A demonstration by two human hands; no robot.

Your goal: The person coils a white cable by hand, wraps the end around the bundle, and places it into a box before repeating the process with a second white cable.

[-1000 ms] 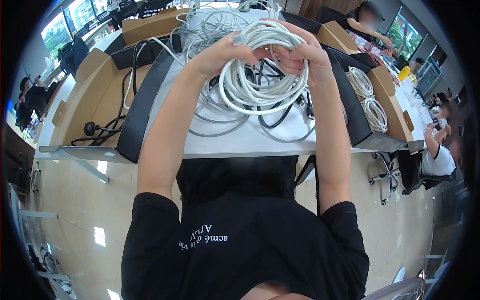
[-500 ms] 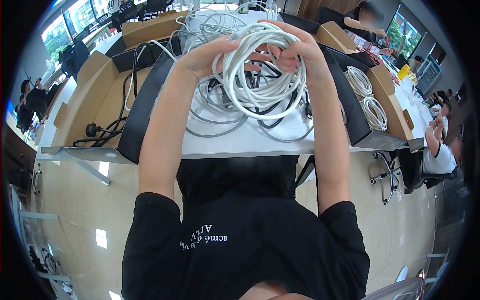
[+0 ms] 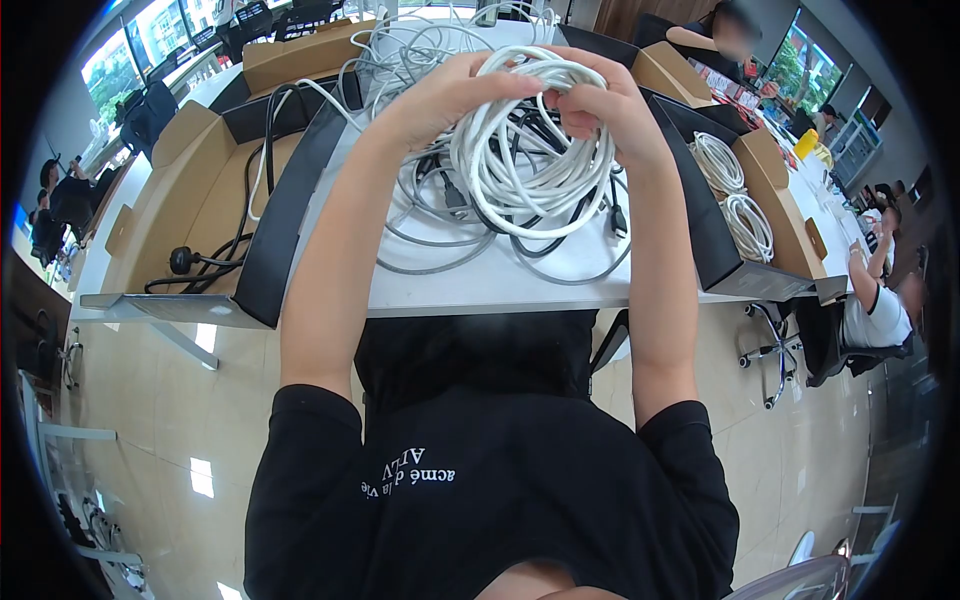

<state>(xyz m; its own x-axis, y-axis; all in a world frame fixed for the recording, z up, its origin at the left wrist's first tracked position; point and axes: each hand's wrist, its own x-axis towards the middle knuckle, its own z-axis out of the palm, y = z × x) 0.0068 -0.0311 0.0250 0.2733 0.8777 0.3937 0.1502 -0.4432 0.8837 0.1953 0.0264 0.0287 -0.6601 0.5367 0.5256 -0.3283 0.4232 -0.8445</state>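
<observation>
A thick coil of white cable (image 3: 482, 180) is held up over the table, its loops hanging toward me. My left hand (image 3: 452, 95) grips the upper left of the coil, thumb laid across the strands. At the upper right, my right hand (image 3: 608, 105) has its fingers curled around the same bundle. Below and behind the coil, black and grey cables lie on the white table (image 3: 480, 290), partly hidden by it. A black connector (image 3: 619, 220) rests near my right wrist. Farther back spreads a loose tangle of white cable (image 3: 400, 62).
An open cardboard box (image 3: 262, 235) on the left holds black cable with a black plug (image 3: 182, 261). The right box (image 3: 722, 262) contains two white cable coils (image 3: 745, 225). More boxes stand behind both. Other people sit at the tables on the right.
My left hand has moved right and up, closing over the top of the coil where its fingers were spread through the loops before. The right hand keeps its hold.
</observation>
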